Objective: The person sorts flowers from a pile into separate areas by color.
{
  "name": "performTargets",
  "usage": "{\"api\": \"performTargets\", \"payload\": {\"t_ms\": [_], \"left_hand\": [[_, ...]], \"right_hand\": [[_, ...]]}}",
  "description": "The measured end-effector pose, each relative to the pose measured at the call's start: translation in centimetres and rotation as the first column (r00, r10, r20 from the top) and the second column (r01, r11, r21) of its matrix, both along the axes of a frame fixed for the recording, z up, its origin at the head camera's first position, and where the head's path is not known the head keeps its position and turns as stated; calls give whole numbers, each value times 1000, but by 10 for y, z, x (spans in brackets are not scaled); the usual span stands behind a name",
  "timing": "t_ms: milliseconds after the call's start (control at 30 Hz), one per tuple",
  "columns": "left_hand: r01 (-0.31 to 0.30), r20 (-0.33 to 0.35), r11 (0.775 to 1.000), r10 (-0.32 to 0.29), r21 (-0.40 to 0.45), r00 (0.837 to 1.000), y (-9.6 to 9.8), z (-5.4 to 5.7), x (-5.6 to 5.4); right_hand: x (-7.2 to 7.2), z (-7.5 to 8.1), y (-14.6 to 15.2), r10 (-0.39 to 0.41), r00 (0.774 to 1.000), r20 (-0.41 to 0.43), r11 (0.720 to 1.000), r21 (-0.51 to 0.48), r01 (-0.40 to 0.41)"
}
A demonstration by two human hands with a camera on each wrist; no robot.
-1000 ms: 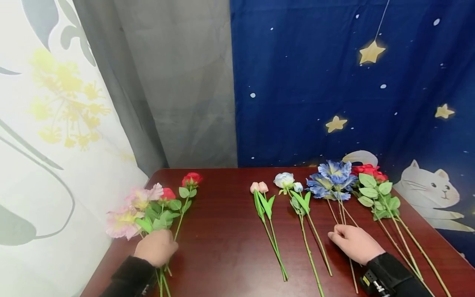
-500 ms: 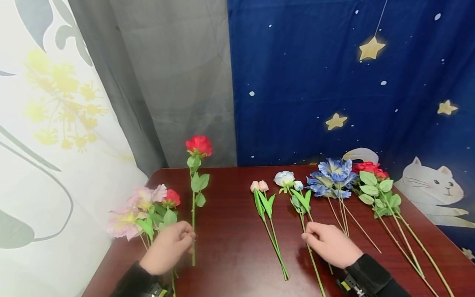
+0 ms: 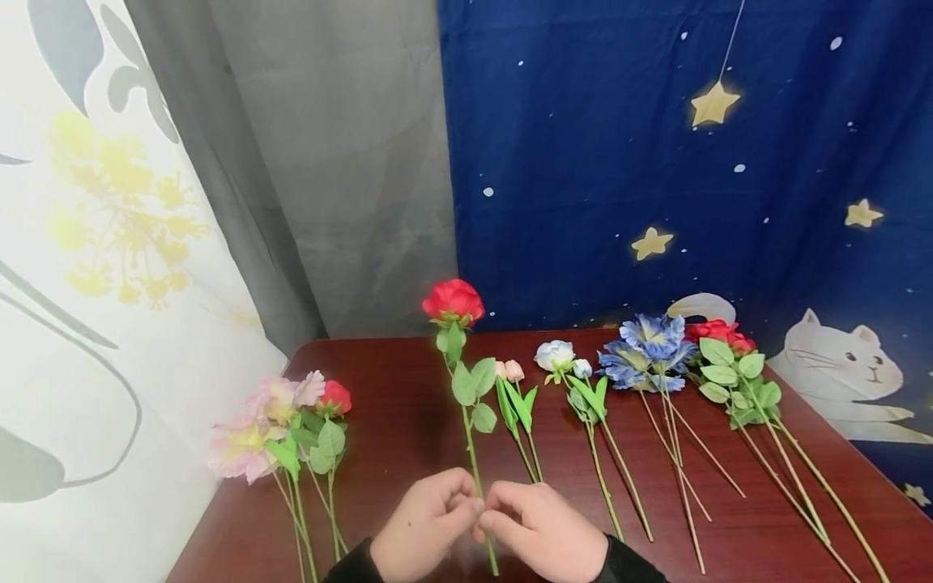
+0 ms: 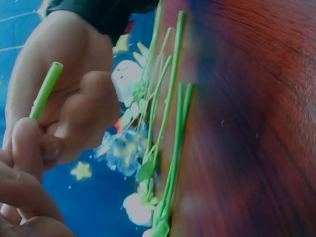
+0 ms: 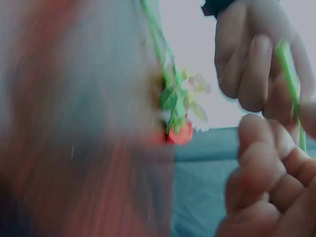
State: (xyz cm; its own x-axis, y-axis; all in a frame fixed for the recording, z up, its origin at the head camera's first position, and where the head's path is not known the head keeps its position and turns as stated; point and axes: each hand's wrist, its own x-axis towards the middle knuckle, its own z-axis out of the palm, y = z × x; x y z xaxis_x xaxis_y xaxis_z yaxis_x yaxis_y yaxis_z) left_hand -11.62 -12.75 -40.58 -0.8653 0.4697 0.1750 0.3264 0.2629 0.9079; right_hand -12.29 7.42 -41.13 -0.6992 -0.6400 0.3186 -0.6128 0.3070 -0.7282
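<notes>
Person, long-sleeved black top. Head view: left sleeve [image 3: 355,564] near 7 o'clock, right sleeve [image 3: 627,563] at 5, both plain black, reaching the wrists. Left hand [image 3: 426,526] and right hand [image 3: 543,530] both bare. Left wrist view: dark cuff at 11 o'clock, cloth ending at the wrist. Right wrist view: small corner of dark sleeve at 1 o'clock, blurred; weave unreadable.

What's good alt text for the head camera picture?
A person's left hand and right hand meet at the stem of a red rose raised above a table. Pink flowers lie among others at left, blue flowers among others at right; a grey curtain and starry blue curtain hang behind.
</notes>
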Motion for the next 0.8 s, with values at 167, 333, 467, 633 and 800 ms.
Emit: {"api": "performTargets", "payload": {"t_ms": [167,333,467,633,800], "left_hand": [[18,47,1000,-18,17,999,12,-3,0],[18,65,1000,-18,2,998,10,3,4],[-9,89,1000,11,-28,996,-10,-6,5],[-29,130,999,33,-36,991,-32,-9,2],[-45,128,998,51,-46,990,-44,-7,0]], "right_hand": [[2,-3,5,-9,999,54,997,-81,13],[-12,-5,38,-209,966,-154,977,-72,200],[-31,2,101,-480,806,-347,862,-16,507],[-49,10,216,-639,584,-501,649,57,759],[-47,3,309,-753,504,-423,445,238,864]]}}
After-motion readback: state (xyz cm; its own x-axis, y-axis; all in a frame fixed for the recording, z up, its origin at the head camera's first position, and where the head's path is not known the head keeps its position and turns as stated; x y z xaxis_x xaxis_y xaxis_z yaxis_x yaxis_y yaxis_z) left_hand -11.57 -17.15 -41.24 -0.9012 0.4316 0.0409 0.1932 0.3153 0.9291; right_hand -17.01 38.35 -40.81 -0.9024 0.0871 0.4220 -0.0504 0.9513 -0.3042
